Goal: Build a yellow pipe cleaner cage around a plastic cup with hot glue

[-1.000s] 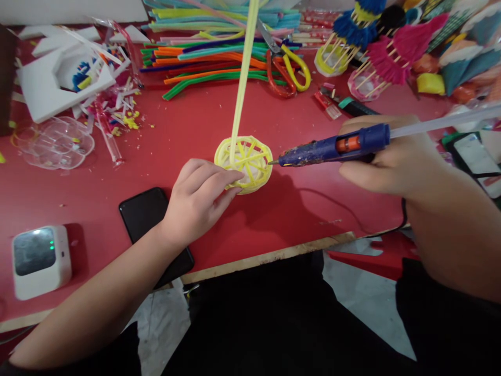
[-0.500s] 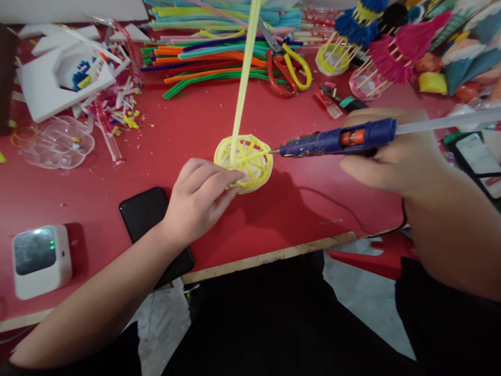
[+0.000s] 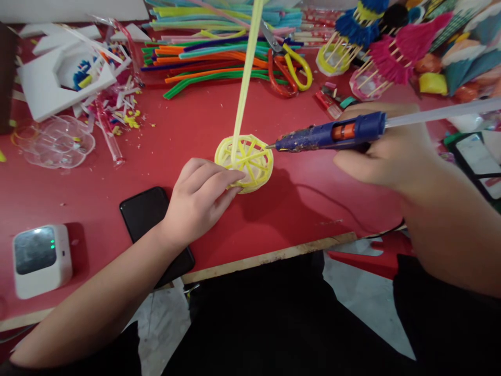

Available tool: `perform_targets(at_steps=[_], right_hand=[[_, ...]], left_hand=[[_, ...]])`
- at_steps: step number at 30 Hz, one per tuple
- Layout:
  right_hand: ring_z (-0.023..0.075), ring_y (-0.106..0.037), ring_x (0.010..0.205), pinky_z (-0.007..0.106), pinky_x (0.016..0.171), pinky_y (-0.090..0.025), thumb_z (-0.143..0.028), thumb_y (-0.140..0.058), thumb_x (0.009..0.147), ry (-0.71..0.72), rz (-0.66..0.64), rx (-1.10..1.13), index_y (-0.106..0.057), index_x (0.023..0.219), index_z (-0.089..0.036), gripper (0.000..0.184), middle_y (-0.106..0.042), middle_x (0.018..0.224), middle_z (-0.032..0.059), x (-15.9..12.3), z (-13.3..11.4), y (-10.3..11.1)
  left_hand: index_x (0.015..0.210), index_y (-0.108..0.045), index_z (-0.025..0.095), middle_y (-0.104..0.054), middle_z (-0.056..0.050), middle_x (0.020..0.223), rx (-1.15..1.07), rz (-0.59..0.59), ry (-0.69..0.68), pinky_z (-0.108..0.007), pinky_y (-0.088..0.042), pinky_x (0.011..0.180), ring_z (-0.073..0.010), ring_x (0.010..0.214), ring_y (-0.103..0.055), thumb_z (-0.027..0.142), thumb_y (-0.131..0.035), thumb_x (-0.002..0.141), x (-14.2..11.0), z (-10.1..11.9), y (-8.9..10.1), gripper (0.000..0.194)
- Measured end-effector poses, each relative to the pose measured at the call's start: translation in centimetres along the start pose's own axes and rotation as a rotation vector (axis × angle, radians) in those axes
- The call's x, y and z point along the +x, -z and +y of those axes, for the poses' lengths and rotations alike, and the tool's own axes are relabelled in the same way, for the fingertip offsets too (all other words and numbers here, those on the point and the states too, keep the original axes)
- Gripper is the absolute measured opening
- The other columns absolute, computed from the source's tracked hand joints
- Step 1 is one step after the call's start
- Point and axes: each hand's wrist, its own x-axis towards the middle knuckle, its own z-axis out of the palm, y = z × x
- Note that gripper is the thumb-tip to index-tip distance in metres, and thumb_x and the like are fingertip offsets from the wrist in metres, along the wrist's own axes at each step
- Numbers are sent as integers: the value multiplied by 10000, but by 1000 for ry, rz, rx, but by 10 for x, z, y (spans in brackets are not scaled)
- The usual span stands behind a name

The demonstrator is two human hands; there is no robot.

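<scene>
My left hand (image 3: 201, 198) pinches the near-left rim of a small round yellow frame (image 3: 254, 184), which has spokes like a wheel. From its left side a long pale-yellow strip (image 3: 246, 78) rises up and away past the top of the view. In my right hand (image 3: 395, 151) is a blue hot glue gun (image 3: 324, 137), with a clear glue stick (image 3: 442, 114) sticking out of its back end. The gun's metal tip points left and is at the frame's upper right rim; whether it touches I cannot tell.
Pipe cleaners (image 3: 219, 57) and scissors (image 3: 287, 68) lie at the back. Foam pieces (image 3: 66, 78) and scraps are at back left. A black phone (image 3: 146, 214) and a white device (image 3: 41, 261) lie near the front-left. Blue and pink crafts (image 3: 399, 52) stand at back right.
The glue gun in my right hand has shifted slightly left and up, its tip moving along the frame's upper right rim. My left hand has stayed in place.
</scene>
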Motion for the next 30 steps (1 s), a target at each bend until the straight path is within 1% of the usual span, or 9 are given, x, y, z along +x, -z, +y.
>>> perform_targets(at_steps=[3, 8, 10, 13, 16, 20, 26, 30], right_hand=[[126, -396, 544, 308, 502, -279, -192, -575, 634, -36, -2, 1, -368, 675, -247, 218, -433, 624, -18, 4, 0, 0], [145, -457, 589, 320, 543, -337, -198, -576, 633, -54, -10, -43, -395, 702, -245, 199, -481, 663, -6, 6, 4, -6], [149, -451, 598, 329, 553, -336, -198, -575, 646, -57, -36, -72, -358, 691, -252, 228, -480, 674, -1, 7, 5, -7], [140, -420, 570, 330, 538, -319, -190, -572, 647, -39, -34, -76, -315, 664, -259, 267, -439, 649, -10, 11, 4, -7], [131, -386, 531, 328, 512, -296, -189, -585, 632, -16, -16, -56, -327, 650, -262, 269, -404, 613, -24, 16, 2, -7], [136, -376, 527, 330, 511, -291, -202, -584, 624, -21, -13, -69, -328, 643, -265, 264, -392, 598, -26, 19, 1, -8], [162, -421, 567, 344, 537, -323, -209, -576, 638, 0, -22, -91, -335, 657, -271, 250, -442, 638, -7, 21, 2, -9], [171, -440, 577, 356, 545, -341, -201, -594, 651, 9, -46, -104, -327, 661, -275, 277, -469, 655, -2, 22, 2, -8]], left_hand=[[1114, -650, 190, -751, -36, 954, -6, 7, -5, -326, -561, 785, -183, 860, -680, 132, -723, 946, 0, 0, 0, 192], [1121, -645, 196, -750, -38, 958, -10, 9, -3, -325, -567, 789, -184, 861, -676, 132, -726, 945, 0, -1, 0, 204], [1125, -644, 191, -750, -42, 960, -11, 4, -4, -329, -571, 793, -187, 868, -677, 122, -729, 939, -1, -1, 0, 216], [1134, -644, 179, -751, -51, 963, -17, 2, -6, -336, -578, 800, -192, 872, -679, 109, -733, 931, -2, -1, 0, 232], [1139, -646, 179, -751, -52, 968, -25, 4, 2, -341, -582, 805, -193, 871, -680, 107, -735, 928, -2, -1, 0, 240], [1148, -646, 194, -751, -47, 974, -30, 2, 8, -345, -585, 803, -193, 874, -681, 118, -721, 941, -3, -1, -1, 233], [1158, -648, 199, -746, -45, 969, -39, 13, 17, -340, -584, 803, -196, 890, -676, 126, -726, 940, -3, -1, -1, 243], [1144, -648, 189, -746, -50, 974, -36, 4, 17, -340, -583, 803, -195, 883, -670, 123, -733, 934, -3, -1, -1, 237]])
